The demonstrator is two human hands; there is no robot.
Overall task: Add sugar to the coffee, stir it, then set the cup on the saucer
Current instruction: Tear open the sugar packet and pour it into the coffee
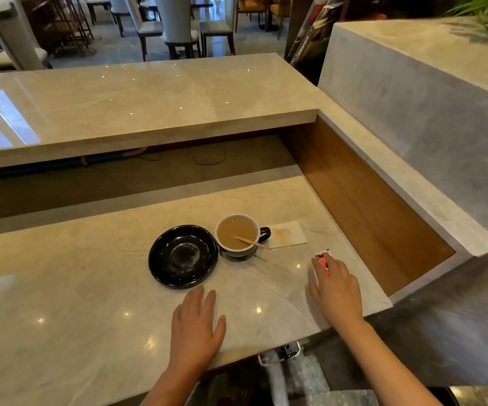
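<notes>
A dark cup (238,236) of milky coffee stands on the marble counter (61,288), its handle to the right and a wooden stir stick (251,242) leaning in it. Touching its left side lies an empty black saucer (183,256). My right hand (336,285) rests flat on the counter to the right of the cup, its fingertips over a red, white and black sugar packet (322,259). My left hand (196,320) lies flat and open on the counter just in front of the saucer, holding nothing.
A stained white paper napkin (288,234) lies right of the cup. A raised marble bar top (137,104) runs across the back; a wooden side wall (362,194) and stone ledge close the right. The counter's front edge is at my wrists.
</notes>
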